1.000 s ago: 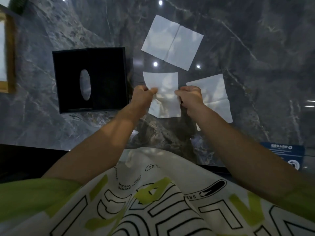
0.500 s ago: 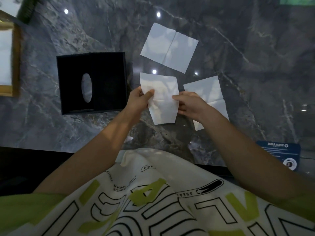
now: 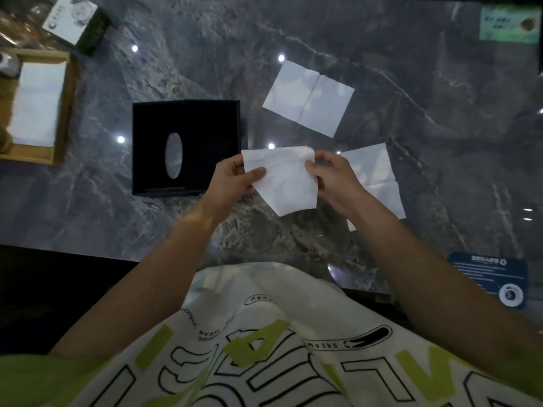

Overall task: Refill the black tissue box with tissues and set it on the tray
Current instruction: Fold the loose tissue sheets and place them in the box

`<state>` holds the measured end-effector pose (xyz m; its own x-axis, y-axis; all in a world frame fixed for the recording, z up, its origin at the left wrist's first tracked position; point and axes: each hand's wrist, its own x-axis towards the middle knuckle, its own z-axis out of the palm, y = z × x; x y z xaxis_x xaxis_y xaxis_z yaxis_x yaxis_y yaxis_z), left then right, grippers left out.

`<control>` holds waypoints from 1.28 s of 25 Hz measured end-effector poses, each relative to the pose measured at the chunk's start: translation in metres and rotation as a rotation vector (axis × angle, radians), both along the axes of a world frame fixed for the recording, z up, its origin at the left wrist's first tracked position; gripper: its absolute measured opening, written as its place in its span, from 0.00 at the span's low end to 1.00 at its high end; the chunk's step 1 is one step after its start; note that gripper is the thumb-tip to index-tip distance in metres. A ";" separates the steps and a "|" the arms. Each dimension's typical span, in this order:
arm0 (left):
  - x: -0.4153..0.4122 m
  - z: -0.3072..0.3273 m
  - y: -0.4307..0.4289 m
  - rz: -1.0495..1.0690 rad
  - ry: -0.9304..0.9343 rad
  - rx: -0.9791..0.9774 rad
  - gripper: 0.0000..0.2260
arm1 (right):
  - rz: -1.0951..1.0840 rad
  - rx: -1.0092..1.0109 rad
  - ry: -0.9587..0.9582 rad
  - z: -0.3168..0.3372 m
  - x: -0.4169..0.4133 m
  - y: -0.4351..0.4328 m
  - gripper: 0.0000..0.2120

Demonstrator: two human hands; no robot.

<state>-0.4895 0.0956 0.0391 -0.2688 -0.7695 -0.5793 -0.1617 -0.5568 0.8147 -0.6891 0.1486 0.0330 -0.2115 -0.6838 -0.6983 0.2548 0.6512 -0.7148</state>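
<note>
The black tissue box [image 3: 205, 136] lies on the dark marble table with its oval slot [image 3: 173, 155] showing. Just right of it I hold a white tissue [image 3: 286, 183] above the table: my left hand [image 3: 232, 180] pinches its left edge and my right hand [image 3: 333, 176] pinches its right edge. A second tissue [image 3: 308, 98], creased down the middle, lies flat farther back. A third tissue [image 3: 379, 174] lies flat behind my right hand, partly hidden by it. The wooden tray [image 3: 63, 107] stands at the left edge with a white sheet inside.
A small box with a white label [image 3: 73, 22] lies behind the tray. A green card [image 3: 509, 23] sits at the far right corner and a dark blue card [image 3: 490, 277] near the front right edge. The table's front edge [image 3: 88, 254] runs below my arms.
The held tissue has been turned and spread wider between my hands, and my right hand shifted to its right edge. The view has tilted, bringing the tray more into sight.
</note>
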 end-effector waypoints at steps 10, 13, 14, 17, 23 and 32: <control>0.103 0.010 -0.038 0.092 0.033 -0.012 0.09 | -0.050 -0.075 -0.037 0.021 0.093 -0.042 0.07; 0.155 0.011 -0.058 0.087 0.056 -0.023 0.07 | -0.039 -0.066 -0.064 0.022 0.138 -0.055 0.08; 0.171 0.010 -0.065 0.086 0.082 -0.026 0.07 | -0.022 -0.070 -0.084 0.023 0.152 -0.059 0.09; 0.212 0.008 -0.082 0.081 0.113 -0.010 0.07 | 0.004 -0.065 -0.114 0.027 0.188 -0.071 0.13; 0.259 0.019 -0.104 -0.032 0.132 -0.066 0.08 | 0.016 -0.067 -0.128 0.041 0.227 -0.093 0.11; 0.256 0.030 -0.100 0.054 0.168 -0.098 0.10 | 0.069 -0.154 -0.219 0.063 0.214 -0.108 0.14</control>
